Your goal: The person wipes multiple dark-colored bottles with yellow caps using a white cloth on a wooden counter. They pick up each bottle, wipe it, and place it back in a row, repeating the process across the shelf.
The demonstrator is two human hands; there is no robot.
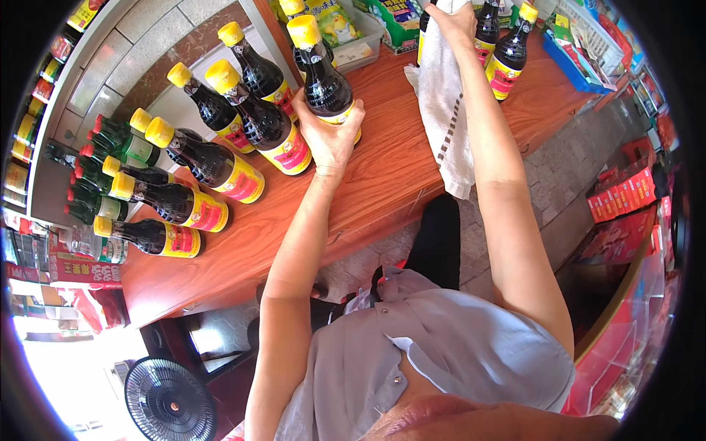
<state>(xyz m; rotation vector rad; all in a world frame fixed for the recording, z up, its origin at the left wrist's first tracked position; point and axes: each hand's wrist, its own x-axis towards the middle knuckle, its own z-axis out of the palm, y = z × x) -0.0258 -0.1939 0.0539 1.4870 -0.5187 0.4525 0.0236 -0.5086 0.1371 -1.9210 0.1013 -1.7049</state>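
My left hand [330,135] grips a dark glass sauce bottle [326,88] around its lower part; the bottle stands upright with a yellow cap and a yellow-and-red label. Farther right, my right hand [456,25] holds a white towel [441,99] with a dark dashed stripe, which hangs down past the table's front edge. Partly hidden behind the towel is another dark bottle [423,33]; whether my fingers touch it, I cannot tell. Just left of my left hand stands a matching bottle [270,124] in a group of several.
The bottles line the reddish wooden table [380,160]. Beyond them are green bottles with red caps [99,206] and a clear plastic bin [358,47] with packets. A blue tray [573,66] sits at the right end, a black fan [171,399] at lower left.
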